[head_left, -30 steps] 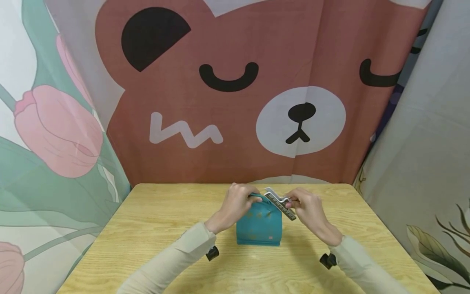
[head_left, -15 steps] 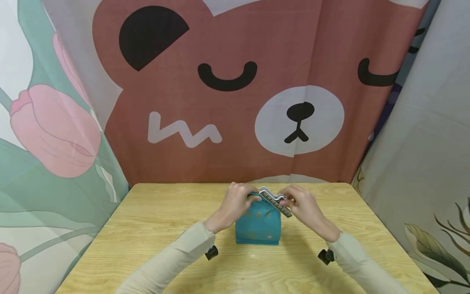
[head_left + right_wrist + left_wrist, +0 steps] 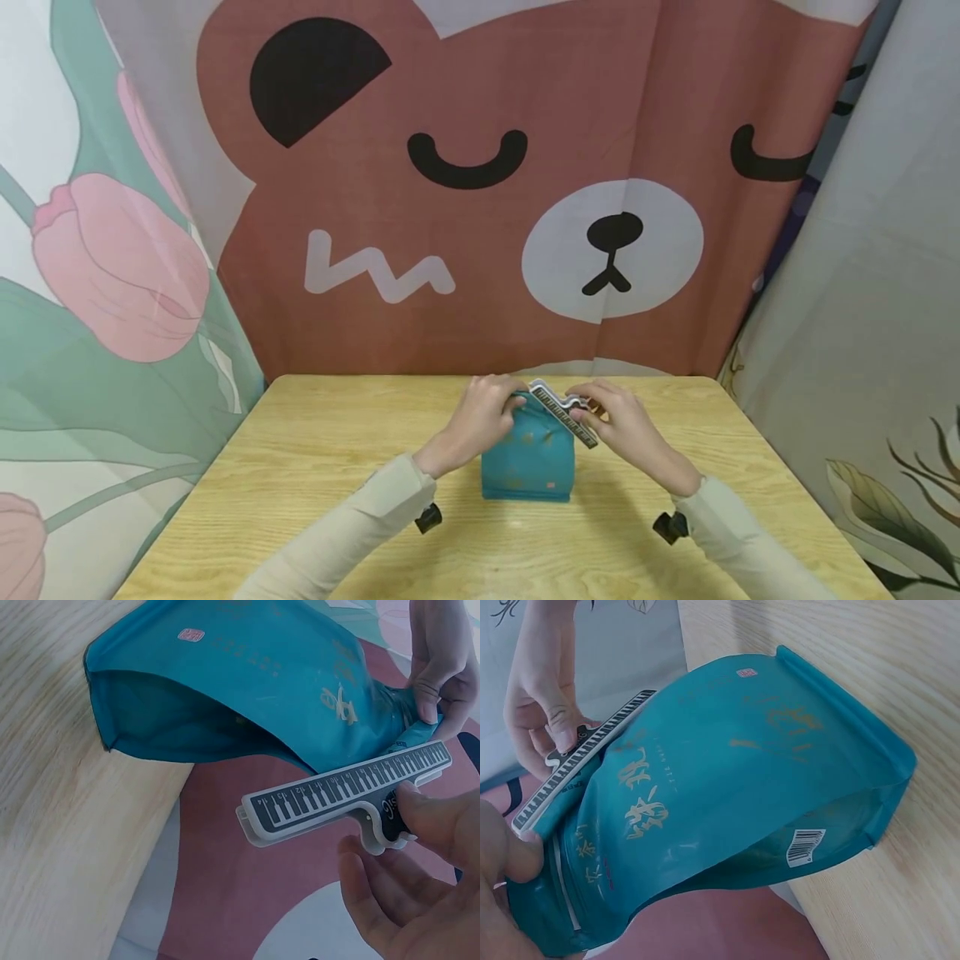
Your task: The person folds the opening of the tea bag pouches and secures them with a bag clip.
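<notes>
Clip (image 3: 564, 412) edged lower onto pouch (image 3: 528, 467) top | left hand (image 3: 480, 417) pinches pouch; right hand (image 3: 618, 421) pinches clip | barcode (image 3: 805, 847): left wrist only

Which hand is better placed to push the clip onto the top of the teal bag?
Probably the right hand: it already pinches the clip beside the bag top, which the left hand holds.
</notes>
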A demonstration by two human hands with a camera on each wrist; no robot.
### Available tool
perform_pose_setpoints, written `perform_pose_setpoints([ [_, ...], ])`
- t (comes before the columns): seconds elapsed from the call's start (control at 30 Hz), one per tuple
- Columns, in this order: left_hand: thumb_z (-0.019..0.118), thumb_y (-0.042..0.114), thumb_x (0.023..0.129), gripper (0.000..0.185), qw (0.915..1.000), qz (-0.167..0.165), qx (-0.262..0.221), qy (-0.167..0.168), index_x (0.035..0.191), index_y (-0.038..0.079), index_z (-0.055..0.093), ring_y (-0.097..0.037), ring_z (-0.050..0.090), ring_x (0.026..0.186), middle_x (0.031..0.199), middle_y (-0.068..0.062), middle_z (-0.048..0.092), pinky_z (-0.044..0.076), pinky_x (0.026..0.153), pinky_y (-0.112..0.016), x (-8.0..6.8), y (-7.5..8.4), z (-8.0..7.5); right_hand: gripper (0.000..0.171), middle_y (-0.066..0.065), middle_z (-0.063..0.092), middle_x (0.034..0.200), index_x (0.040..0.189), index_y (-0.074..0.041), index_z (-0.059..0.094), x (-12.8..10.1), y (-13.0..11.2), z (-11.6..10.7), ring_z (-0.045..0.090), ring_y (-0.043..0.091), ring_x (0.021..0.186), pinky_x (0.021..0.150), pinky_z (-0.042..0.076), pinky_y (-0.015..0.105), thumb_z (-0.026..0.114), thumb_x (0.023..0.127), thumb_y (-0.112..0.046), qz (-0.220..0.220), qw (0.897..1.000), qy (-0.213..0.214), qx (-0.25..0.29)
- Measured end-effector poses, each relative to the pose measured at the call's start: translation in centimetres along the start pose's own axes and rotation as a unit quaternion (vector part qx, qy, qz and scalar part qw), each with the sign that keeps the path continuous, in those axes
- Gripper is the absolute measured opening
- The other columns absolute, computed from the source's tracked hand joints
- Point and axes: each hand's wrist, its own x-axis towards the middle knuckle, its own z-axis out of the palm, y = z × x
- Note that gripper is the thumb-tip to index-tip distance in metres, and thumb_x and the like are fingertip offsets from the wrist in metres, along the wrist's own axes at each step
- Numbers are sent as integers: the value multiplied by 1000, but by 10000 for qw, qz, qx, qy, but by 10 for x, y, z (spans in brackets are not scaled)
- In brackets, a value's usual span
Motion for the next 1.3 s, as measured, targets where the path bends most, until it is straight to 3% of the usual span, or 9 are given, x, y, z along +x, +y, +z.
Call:
perform_pose_setpoints([
  [0.2, 69, 18, 95, 18, 9994, -272, -145, 142, 109, 7, 71, -17, 60, 86, 98, -3, 69, 50, 75, -31, -2, -2, -3, 31, 7, 69, 100, 120, 1, 69, -2, 3, 1, 68, 18, 80, 69, 56, 30, 71, 90, -5, 325, 9986, -58, 418],
  [0.43, 70, 24, 94, 18, 9994, -267, -137, 196, 104, 9, 70, -12, 62, 79, 96, 0, 69, 51, 68, -26, -2, -3, -7, 26, 9, 69, 98, 112, 2, 70, -2, 1, 5, 68, 22, 83, 70, 57, 36, 74, 87, -5, 529, 9980, 268, 214],
  [0.83, 71, 19, 92, 12, 9992, -13, -164, 359, 99, 8, 70, -12, 64, 77, 92, 0, 70, 51, 68, -25, -2, -5, -3, 17, 3, 70, 80, 84, -5, 73, 3, 0, 10, 62, 9, 59, 52, 48, 25, 81, 75, 7, 440, 9934, 1045, 149],
  [1.3, 73, 15, 91, 14, 9989, -43, -230, 397, 101, 7, 70, -14, 65, 77, 95, -3, 72, 52, 67, -26, -4, -6, -4, 15, 0, 67, 72, 76, -6, 73, 13, -9, 14, 54, 5, 55, 48, 43, 24, 85, 71, 3, -31, 9892, 1463, -109],
])
